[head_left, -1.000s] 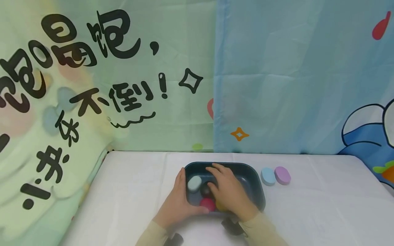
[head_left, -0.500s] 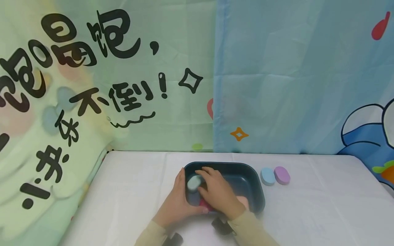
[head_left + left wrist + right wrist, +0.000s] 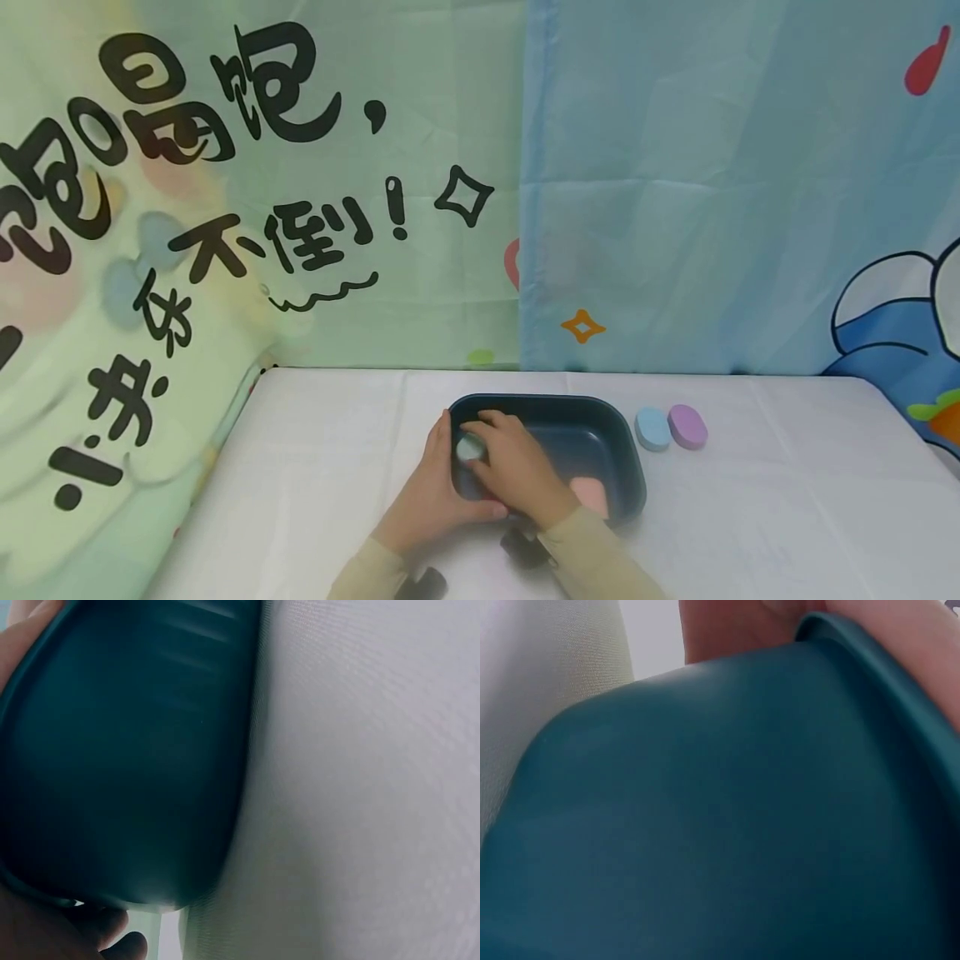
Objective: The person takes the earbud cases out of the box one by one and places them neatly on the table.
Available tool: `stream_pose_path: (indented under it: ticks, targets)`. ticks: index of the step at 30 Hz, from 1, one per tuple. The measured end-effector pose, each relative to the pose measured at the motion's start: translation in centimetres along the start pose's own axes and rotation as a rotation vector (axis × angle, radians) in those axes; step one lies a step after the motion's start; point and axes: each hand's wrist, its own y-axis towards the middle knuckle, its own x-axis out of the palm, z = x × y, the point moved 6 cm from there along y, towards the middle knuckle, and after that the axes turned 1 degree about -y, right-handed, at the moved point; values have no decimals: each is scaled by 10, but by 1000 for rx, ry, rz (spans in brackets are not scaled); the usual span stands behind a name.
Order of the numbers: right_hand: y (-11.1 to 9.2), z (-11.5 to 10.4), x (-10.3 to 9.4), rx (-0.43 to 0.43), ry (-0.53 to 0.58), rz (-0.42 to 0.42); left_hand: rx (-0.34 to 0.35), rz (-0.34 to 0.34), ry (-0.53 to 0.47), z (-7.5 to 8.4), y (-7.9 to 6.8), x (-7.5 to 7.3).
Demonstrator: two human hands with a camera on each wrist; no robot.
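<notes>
A dark teal tray point(image 3: 570, 406) with rounded corners stands on the white tabletop. At its left end, my left hand point(image 3: 435, 487) grips it, fingers along the left wall and thumb on the near rim. My right hand point(image 3: 521, 462) reaches inside, fingers and thumb curled around a pale mint round piece point(image 3: 470, 448) near the left wall. A pink block point(image 3: 589, 495) lies in the tray's near right part. The tray floor under my right hand is hidden. In both wrist views the tray's outer wall point(image 3: 135, 750) fills much of the picture.
Just right of the tray, a light blue piece point(image 3: 653, 429) and a purple piece point(image 3: 687, 427) lie side by side on the white tablecloth point(image 3: 787, 500). Printed cloth point(image 3: 637, 208) hangs behind the table and along its left side.
My right hand has moved left inside the tray to the mint piece, uncovering the pink block and covering the dark, red and yellow pieces. My left hand has stayed on the tray.
</notes>
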Motion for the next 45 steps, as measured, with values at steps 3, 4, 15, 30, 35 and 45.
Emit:
stream_pose_path:
  ticks: [3, 4, 15, 30, 35, 45]
  targets:
    - [0, -2, 0, -9, -7, 1, 3, 2, 5, 0, 0, 1]
    - [1, -3, 1, -11, -10, -2, 3, 3, 7, 0, 0, 1]
    - [3, -7, 5, -14, -111, -41, 4, 1, 1, 0, 0, 1]
    - [5, -7, 12, -19, -227, -85, 5, -7, 28, 0, -1, 1]
    - [6, -6, 11, 1, -217, -91, 5, -7, 20, 1, -2, 0]
    - [5, -7, 6, -6, -123, -25, -1, -6, 9, 3, -2, -1]
